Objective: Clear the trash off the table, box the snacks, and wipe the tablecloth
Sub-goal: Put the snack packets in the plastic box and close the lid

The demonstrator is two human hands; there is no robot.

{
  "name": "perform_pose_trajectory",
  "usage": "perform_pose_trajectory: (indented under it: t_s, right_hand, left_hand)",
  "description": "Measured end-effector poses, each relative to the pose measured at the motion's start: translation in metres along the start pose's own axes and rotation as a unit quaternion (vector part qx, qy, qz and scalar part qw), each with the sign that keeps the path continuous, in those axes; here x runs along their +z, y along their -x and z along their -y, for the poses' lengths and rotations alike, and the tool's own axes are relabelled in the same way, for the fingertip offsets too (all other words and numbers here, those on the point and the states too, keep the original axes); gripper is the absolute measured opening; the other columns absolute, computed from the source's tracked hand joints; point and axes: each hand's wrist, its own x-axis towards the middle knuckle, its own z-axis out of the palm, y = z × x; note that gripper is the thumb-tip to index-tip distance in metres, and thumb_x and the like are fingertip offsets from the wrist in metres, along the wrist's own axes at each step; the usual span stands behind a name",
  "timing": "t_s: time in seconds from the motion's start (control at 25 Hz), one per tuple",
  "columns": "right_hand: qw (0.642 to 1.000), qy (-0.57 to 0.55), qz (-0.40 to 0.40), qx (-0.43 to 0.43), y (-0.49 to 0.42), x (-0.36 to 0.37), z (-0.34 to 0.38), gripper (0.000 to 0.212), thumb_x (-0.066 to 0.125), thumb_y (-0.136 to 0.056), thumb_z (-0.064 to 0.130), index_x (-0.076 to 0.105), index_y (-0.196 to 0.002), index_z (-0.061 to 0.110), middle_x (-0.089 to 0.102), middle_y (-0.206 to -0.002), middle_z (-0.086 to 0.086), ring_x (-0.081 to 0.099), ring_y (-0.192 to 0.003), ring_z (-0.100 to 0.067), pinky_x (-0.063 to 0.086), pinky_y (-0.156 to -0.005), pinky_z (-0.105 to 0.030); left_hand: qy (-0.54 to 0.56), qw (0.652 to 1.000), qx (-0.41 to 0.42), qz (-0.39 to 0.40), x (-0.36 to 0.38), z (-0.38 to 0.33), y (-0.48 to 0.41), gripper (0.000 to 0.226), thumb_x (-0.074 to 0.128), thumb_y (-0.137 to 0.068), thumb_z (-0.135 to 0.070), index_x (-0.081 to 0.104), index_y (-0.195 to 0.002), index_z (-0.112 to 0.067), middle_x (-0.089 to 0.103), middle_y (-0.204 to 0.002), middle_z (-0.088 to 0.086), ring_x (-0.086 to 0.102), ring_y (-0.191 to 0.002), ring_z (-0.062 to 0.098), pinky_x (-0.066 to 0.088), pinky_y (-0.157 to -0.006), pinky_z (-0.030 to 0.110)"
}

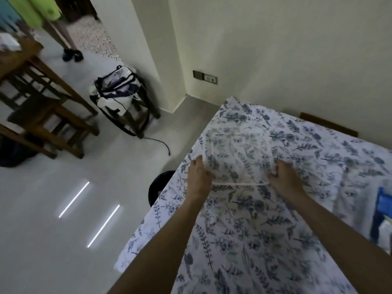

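A clear plastic box (237,153) sits near the far left corner of the table, the blue-and-white floral tablecloth (265,240) showing through it. My left hand (199,175) grips the box's near left corner. My right hand (286,177) grips its near right corner. The box looks empty, though motion blur makes its inside hard to read. A blue packet (381,211) lies at the table's right edge, partly cut off.
A dark round bin (159,185) stands on the floor by the table's left edge. A stool with a bag (118,96) and a trailing cable stands by the wall. Wooden chairs (42,107) are at far left; a person's legs (67,45) behind them.
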Motion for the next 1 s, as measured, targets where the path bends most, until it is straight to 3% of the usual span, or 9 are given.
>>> perform_pose_trajectory:
  t_s: [0.12,0.2,0.28,0.4,0.56,0.76,0.84,0.92,1.0]
  right_hand:
    - [1.000,0.006,-0.028,0.000,0.002,0.001,-0.009,0.034,0.052,-0.093,0.014,0.050,-0.126,0.004,0.056,-0.118,-0.022,0.059,-0.091,-0.035,0.049,-0.073,-0.038]
    - [0.998,-0.042,-0.039,0.017,0.012,-0.006,-0.016,0.036,0.051,-0.093,0.007,0.051,-0.129,0.005,0.057,-0.122,-0.018,0.060,-0.096,-0.035,0.049,-0.074,-0.035]
    - [0.994,-0.089,-0.052,0.031,0.024,-0.024,-0.027,0.038,0.051,-0.093,0.003,0.051,-0.130,0.003,0.057,-0.124,-0.017,0.059,-0.101,-0.031,0.047,-0.078,-0.032]
    - [0.986,-0.139,-0.084,0.024,0.043,-0.066,-0.054,0.035,0.052,-0.093,0.004,0.053,-0.127,0.006,0.060,-0.116,-0.015,0.054,-0.090,-0.021,0.044,-0.076,-0.028]
    - [0.963,-0.176,-0.205,0.020,0.061,-0.130,-0.102,0.033,0.050,-0.094,0.009,0.055,-0.126,0.010,0.060,-0.111,-0.018,0.060,-0.093,-0.030,0.048,-0.082,-0.036]
    - [0.918,-0.220,-0.323,0.068,0.111,-0.223,-0.192,0.030,0.049,-0.091,0.002,0.059,-0.118,0.009,0.060,-0.100,-0.019,0.057,-0.078,-0.027,0.041,-0.069,-0.029]
    - [0.889,-0.231,-0.386,0.079,0.135,-0.250,-0.222,0.028,0.050,-0.090,0.001,0.057,-0.114,0.013,0.059,-0.101,-0.016,0.057,-0.080,-0.028,0.044,-0.069,-0.032]
    - [0.865,-0.241,-0.435,0.074,0.150,-0.265,-0.240,0.032,0.047,-0.089,-0.003,0.057,-0.113,0.015,0.058,-0.106,-0.015,0.057,-0.085,-0.029,0.048,-0.073,-0.037]
    - [0.839,-0.314,-0.442,0.041,0.164,-0.275,-0.249,0.029,0.046,-0.091,-0.001,0.059,-0.111,0.015,0.060,-0.108,-0.012,0.059,-0.095,-0.027,0.050,-0.083,-0.038]
  left_hand:
    - [0.007,0.999,-0.046,-0.015,0.002,-0.001,-0.004,0.039,0.056,-0.082,-0.004,0.054,-0.121,-0.003,0.055,-0.120,0.015,0.053,-0.112,0.032,0.046,-0.096,0.042]
    - [0.020,0.996,-0.079,-0.021,-0.001,-0.009,-0.006,0.025,0.055,-0.080,-0.006,0.063,-0.104,-0.002,0.063,-0.107,0.015,0.059,-0.103,0.033,0.051,-0.089,0.043]
    - [0.033,0.996,-0.082,-0.012,0.000,-0.026,-0.001,0.024,0.055,-0.082,-0.006,0.065,-0.104,-0.003,0.065,-0.107,0.015,0.061,-0.101,0.032,0.051,-0.089,0.040]
    - [0.028,1.000,-0.011,0.008,0.008,-0.070,0.012,0.031,0.054,-0.084,-0.001,0.063,-0.114,-0.004,0.062,-0.115,0.016,0.061,-0.101,0.031,0.051,-0.088,0.035]
    - [0.065,0.994,0.087,0.013,0.028,-0.152,0.039,0.032,0.054,-0.088,-0.006,0.060,-0.120,-0.006,0.063,-0.113,0.012,0.061,-0.101,0.028,0.048,-0.084,0.031]
    - [0.076,0.967,0.215,0.111,0.076,-0.261,0.095,0.016,0.060,-0.081,-0.001,0.056,-0.093,-0.011,0.061,-0.087,0.009,0.064,-0.082,0.032,0.057,-0.076,0.049]
    - [0.111,0.958,0.225,0.137,0.099,-0.288,0.124,0.007,0.060,-0.084,-0.017,0.055,-0.088,-0.014,0.061,-0.082,0.006,0.063,-0.077,0.030,0.056,-0.078,0.052]
    - [0.183,0.946,0.208,0.166,0.112,-0.304,0.149,0.037,0.051,-0.085,-0.051,0.058,-0.085,-0.015,0.062,-0.080,0.007,0.060,-0.076,0.025,0.051,-0.083,0.054]
    - [0.232,0.938,0.186,0.180,0.118,-0.314,0.173,0.061,0.040,-0.078,-0.075,0.059,-0.079,-0.017,0.058,-0.083,0.010,0.056,-0.080,0.023,0.048,-0.083,0.046]
